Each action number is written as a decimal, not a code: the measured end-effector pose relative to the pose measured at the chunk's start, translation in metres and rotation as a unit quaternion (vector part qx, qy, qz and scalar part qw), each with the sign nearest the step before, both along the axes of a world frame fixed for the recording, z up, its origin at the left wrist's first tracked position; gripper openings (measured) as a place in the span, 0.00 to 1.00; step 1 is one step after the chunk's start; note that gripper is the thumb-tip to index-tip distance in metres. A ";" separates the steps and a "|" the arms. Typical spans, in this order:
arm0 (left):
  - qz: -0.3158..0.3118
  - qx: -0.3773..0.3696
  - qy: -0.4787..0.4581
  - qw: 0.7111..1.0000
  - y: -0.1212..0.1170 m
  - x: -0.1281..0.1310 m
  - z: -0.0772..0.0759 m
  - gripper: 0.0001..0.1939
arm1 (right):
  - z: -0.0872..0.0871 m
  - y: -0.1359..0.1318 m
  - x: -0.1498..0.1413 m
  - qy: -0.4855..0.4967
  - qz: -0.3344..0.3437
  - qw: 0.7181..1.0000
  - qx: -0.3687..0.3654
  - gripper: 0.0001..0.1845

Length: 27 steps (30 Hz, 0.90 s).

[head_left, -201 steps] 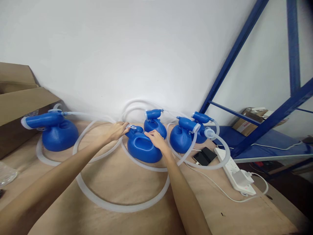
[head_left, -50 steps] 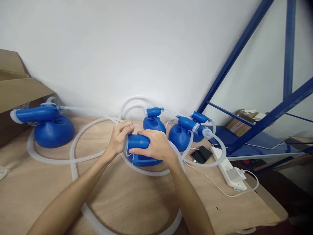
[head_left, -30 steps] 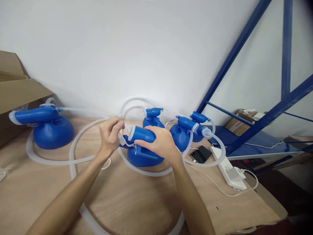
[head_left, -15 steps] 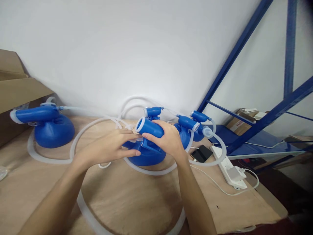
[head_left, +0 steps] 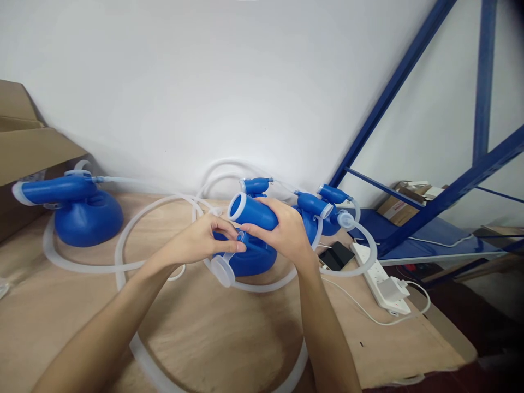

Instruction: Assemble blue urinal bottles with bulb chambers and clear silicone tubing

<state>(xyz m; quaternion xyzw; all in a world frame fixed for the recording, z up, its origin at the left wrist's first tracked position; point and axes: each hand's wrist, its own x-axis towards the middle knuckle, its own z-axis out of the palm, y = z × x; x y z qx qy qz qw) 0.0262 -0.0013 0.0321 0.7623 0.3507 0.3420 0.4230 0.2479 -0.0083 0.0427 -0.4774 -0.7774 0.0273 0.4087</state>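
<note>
My right hand (head_left: 289,229) wraps round a blue urinal funnel (head_left: 256,213), a wide tube with a translucent white rim facing up and left. Right below it a rounded blue urinal bottle (head_left: 257,259) with a handle sits on the table. My left hand (head_left: 207,240) is closed in a pinch at the near left of the bottle's top, on what looks like the strap of a white cap. This cap (head_left: 224,271) hangs from the pinch against the bottle's side. The fingers hide part of the strap and the bottle's neck. A white hose (head_left: 266,286) curves round the bottle.
Another blue bottle with funnel (head_left: 88,218) stands at the left by an open cardboard box (head_left: 41,153). Several more, such as this funnel (head_left: 313,204), stand at the back right. Beside them lie a phone (head_left: 336,256) and a power strip (head_left: 379,281). A blue rack (head_left: 393,93) rises at the right.
My left hand has gone from outstretched fingers to a pinch near the bottle's top. The white cap now shows hanging below it. My right hand still holds the funnel.
</note>
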 end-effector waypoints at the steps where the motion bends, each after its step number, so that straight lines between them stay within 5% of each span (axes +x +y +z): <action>1: 0.004 -0.027 -0.011 1.000 0.000 0.001 -0.001 0.11 | 0.000 0.000 0.001 -0.006 0.001 1.000 0.001 0.33; 13: 0.098 -0.129 -0.137 0.977 -0.004 0.016 -0.002 0.15 | 0.002 0.000 0.004 -0.012 -0.024 1.000 0.004 0.32; 27: 0.059 -0.230 -0.130 0.963 0.001 0.014 -0.003 0.17 | 0.000 0.005 0.009 0.015 0.036 0.999 -0.031 0.31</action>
